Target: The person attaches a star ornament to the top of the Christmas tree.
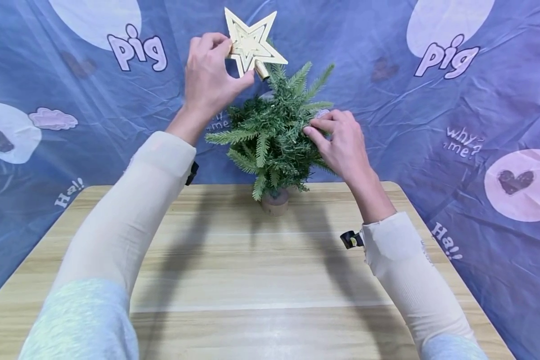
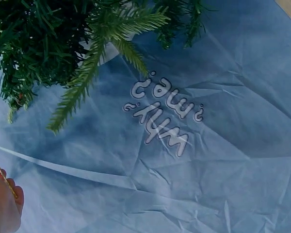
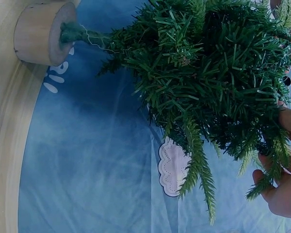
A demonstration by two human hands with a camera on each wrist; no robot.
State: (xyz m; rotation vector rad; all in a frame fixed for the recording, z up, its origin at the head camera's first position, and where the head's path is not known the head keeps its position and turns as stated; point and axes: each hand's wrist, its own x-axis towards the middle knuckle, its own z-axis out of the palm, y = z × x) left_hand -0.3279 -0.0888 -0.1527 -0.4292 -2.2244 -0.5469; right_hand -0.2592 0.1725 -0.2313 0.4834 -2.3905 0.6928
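Note:
My left hand [image 1: 211,75] pinches a gold star tree topper [image 1: 248,44] between thumb and fingers. The star leans, and its short gold socket [image 1: 262,70] points down beside the upper sprigs of a small artificial Christmas tree [image 1: 279,130]. At the left edge of the left wrist view, part of that hand [image 2: 7,204] shows with a thin gold edge of the star. On the tree's right side my right hand [image 1: 345,145] pinches a green branch; in the right wrist view its fingers [image 3: 281,194] curl about a sprig. Foliage hides some fingertips.
The tree stands on a round wooden base [image 1: 275,205] near the far edge of a wood-grain table [image 1: 252,280]. Behind it hangs a creased blue cloth [image 1: 342,30] printed with words and pale shapes. Black straps [image 1: 351,240] sit at the wrists.

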